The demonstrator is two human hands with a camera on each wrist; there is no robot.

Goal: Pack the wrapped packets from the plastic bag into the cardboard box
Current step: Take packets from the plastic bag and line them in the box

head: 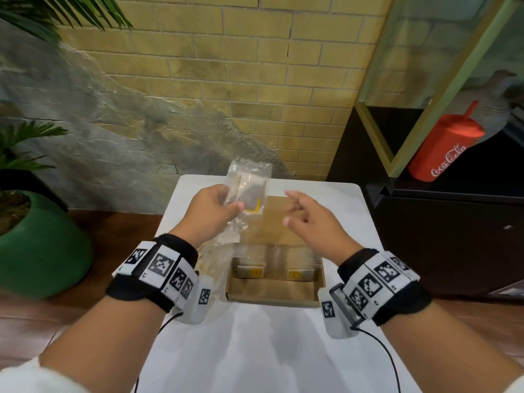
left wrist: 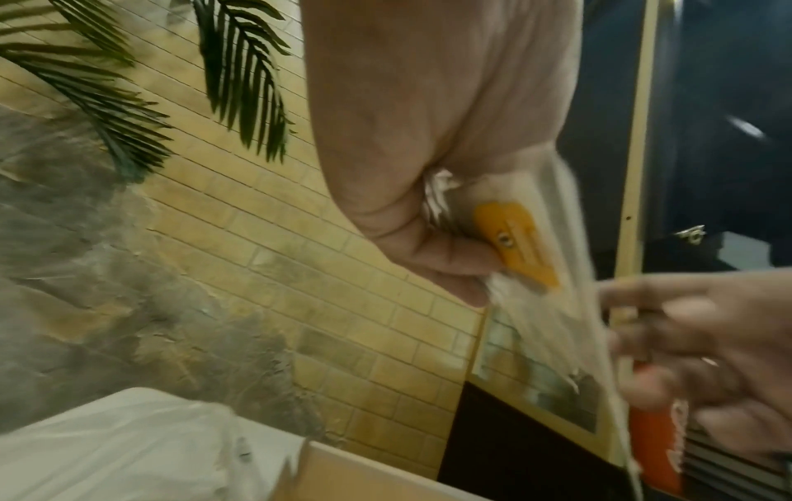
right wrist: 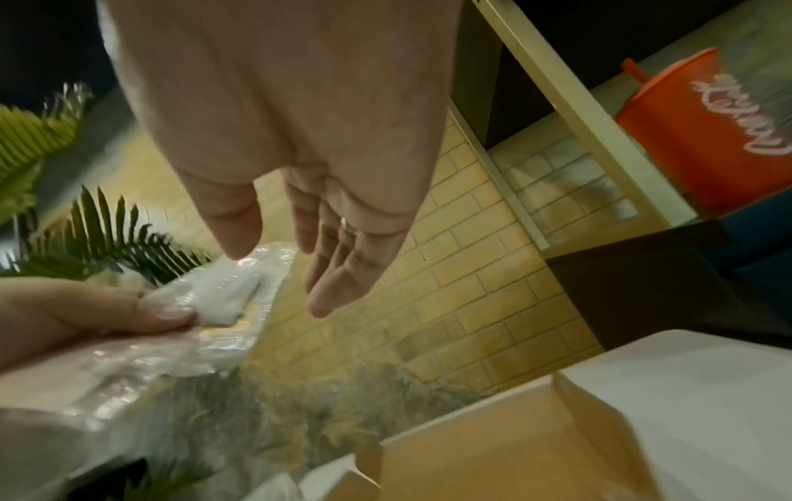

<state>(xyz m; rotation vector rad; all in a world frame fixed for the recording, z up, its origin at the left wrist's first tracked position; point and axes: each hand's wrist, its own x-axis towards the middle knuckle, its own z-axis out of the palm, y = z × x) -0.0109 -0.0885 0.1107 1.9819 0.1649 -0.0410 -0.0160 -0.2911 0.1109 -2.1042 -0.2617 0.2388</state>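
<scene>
My left hand (head: 215, 212) holds up a clear plastic bag (head: 249, 177) above the table and pinches a wrapped packet with a yellow label (head: 253, 207) through it. In the left wrist view the thumb and fingers curl round that packet (left wrist: 514, 237). My right hand (head: 304, 215) hovers empty just right of the bag, fingers relaxed and spread (right wrist: 338, 271). Below both hands the brown cardboard box (head: 272, 290) lies with its lid back. Several wrapped packets (head: 251, 272) stand in rows inside it.
The box rests on a small white table (head: 255, 350). A green plant pot (head: 42, 251) stands on the floor at the left. A dark cabinet with a red cup (head: 445, 146) is at the right. A brick wall is behind the table.
</scene>
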